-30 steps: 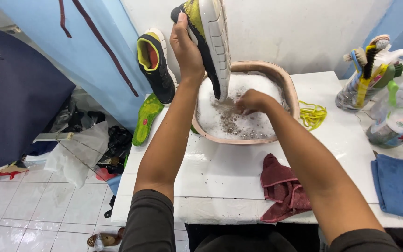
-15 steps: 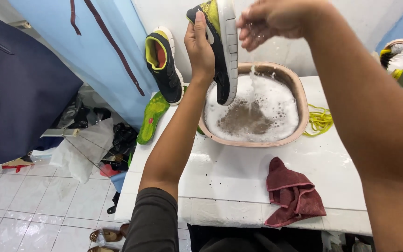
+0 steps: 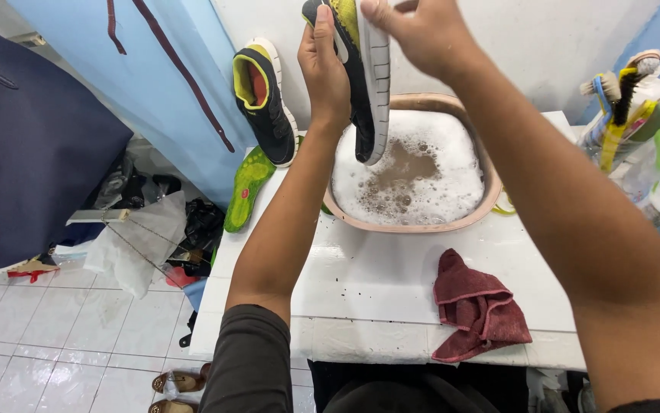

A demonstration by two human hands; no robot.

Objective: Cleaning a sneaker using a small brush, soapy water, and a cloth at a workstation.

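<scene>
My left hand (image 3: 326,73) grips a black and yellow-green sneaker (image 3: 364,92) with a white sole, holding it toe-down over a tan basin (image 3: 452,224) of foamy, dirty water. My right hand (image 3: 414,30) is raised to the shoe's sole near the top edge of the view, fingers curled against it; whether it holds anything is hidden. A second matching sneaker (image 3: 265,99) leans against the wall to the left of the basin.
A green insole (image 3: 247,187) lies at the white table's left edge (image 3: 360,283). A maroon cloth (image 3: 479,306) sits near the front edge. Brushes in a holder (image 3: 620,99) stand at the right. Bags and clutter lie on the tiled floor to the left.
My right hand came up out of the soapy water and moved left onto the sole of the raised shoe. The left hand kept the shoe above the basin.
</scene>
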